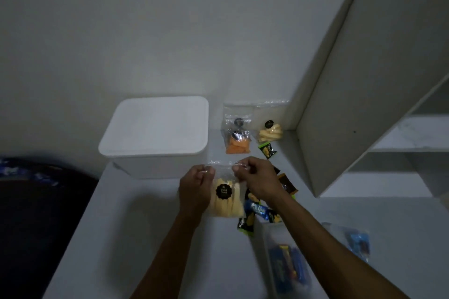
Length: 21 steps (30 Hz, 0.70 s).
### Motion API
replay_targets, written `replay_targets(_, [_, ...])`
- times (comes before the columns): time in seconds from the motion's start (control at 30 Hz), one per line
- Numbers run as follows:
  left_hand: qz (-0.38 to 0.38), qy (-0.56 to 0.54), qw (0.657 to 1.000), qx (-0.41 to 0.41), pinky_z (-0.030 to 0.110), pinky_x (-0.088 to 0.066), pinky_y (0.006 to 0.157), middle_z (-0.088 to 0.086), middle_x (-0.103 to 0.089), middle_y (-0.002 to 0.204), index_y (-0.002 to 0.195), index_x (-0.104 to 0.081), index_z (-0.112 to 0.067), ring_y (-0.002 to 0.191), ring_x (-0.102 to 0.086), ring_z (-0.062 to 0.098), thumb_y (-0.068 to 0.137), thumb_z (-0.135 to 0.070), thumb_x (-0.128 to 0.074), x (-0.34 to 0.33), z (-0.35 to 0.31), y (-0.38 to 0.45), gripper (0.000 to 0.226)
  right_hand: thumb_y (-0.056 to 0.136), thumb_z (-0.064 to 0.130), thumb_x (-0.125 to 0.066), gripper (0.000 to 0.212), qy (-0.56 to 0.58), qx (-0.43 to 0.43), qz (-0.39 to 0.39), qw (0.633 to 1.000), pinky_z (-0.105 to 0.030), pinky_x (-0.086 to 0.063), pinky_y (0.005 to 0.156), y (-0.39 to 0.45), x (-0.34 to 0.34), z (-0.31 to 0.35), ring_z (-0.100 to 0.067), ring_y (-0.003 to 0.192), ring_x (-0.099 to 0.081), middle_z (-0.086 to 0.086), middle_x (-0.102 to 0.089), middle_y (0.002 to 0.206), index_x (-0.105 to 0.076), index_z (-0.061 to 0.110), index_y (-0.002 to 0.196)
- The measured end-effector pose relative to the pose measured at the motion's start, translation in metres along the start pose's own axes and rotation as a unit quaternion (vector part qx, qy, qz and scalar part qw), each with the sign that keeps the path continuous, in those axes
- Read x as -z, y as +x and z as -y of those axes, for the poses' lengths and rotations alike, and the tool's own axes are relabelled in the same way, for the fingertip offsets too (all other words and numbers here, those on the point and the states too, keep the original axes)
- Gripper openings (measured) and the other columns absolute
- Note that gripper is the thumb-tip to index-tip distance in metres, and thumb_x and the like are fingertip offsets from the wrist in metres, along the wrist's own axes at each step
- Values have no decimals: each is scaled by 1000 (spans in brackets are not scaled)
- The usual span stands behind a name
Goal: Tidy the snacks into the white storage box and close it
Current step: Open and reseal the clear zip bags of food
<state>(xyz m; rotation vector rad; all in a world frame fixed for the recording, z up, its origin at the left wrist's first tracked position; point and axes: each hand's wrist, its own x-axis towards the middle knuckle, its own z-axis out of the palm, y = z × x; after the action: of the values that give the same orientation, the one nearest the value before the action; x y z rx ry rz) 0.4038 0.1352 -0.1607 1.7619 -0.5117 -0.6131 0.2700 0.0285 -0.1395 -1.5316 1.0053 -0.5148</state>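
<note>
Head view: my left hand [195, 185] and right hand [258, 181] pinch the clear bag of yellow crackers [227, 199] by its top, before the lidded white storage box [155, 133].

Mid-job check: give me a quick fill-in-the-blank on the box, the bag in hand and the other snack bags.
1. The lid of the white storage box is ____.
2. The clear bag of pale yellow snacks is held by ____ hands, left hand and right hand.
3. The bag of orange snacks stands to the ____ of the box.

Missing words: closed; both; right
</note>
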Motion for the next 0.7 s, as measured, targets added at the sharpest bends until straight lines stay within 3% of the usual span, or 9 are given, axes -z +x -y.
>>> replay_targets(0.1, [27,-67,996,-53,25,-51,63,1,-68,76,94,-70,-13,67,-62,6,92,-20,-65,4,-39,-2,8,89,19,-70,7,-5,45,5,999,-30,-57,72,-5,15,34,-19,78,-71,-6,-72,81,-69,13,86])
replay_targets(0.23, [38,-99,989,-104,17,-49,63,3,-69,83,94,-69,-14,69,-63,7,92,-21,-65,7,-78,-3,8,91,14,-66,18,-32,96,-12,995,-12,-49,56,-14,34,77,-8,68,-66,-18,-71,88,-66,-4,96])
replay_targets(0.37, [47,-100,982,-151,19,-51,66,0,-69,80,90,-69,-19,71,-64,11,92,-25,-65,10,-110,0,7,87,22,-72,10,-86,143,-15,986,-25,-55,66,-14,50,107,-13,75,-70,-4,-73,83,-70,13,90])
replay_targets(0.53, [48,-111,978,-168,15,-48,63,-5,-71,82,86,-71,-21,75,-64,6,91,-22,-67,10,-138,-1,7,86,29,-74,8,-200,212,4,957,-16,-46,65,-11,54,145,0,76,-64,11,-70,83,-70,23,90])
replay_targets(0.7, [33,-107,980,-166,21,-48,71,-7,-72,84,82,-72,-23,79,-63,8,89,-22,-69,4,-149,2,8,88,31,-71,14,-248,239,8,939,-23,-53,74,-6,49,167,-7,83,-67,4,-72,87,-72,17,92])
